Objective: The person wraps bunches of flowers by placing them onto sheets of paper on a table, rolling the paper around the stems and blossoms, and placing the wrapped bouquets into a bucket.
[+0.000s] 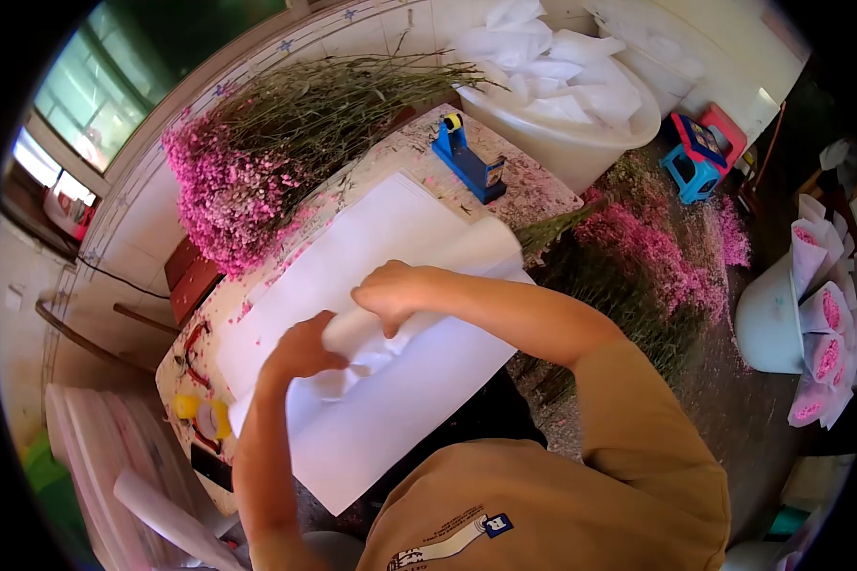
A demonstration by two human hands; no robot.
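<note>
Blue tape dispenser (468, 171) on the worktable (535, 195), far side. White tub (567, 150) behind it, heaped with crumpled white sheets (567, 76). Blue and red plastic stools (692, 173) right of the tub. Far right: pale bucket (767, 324), pink wrapped bouquets (824, 352). Table's left end: red-handled cutter (197, 354), yellow rolls (187, 406), black phone-like slab (211, 466). Window (100, 81) upper left.

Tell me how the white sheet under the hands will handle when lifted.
The white sheet will likely be light and floppy, since it looks thin and curves over loosely. It probably creases easily: crumpled folds show near the left hand. Its curved far edge suggests it may curl rather than lie flat.
</note>
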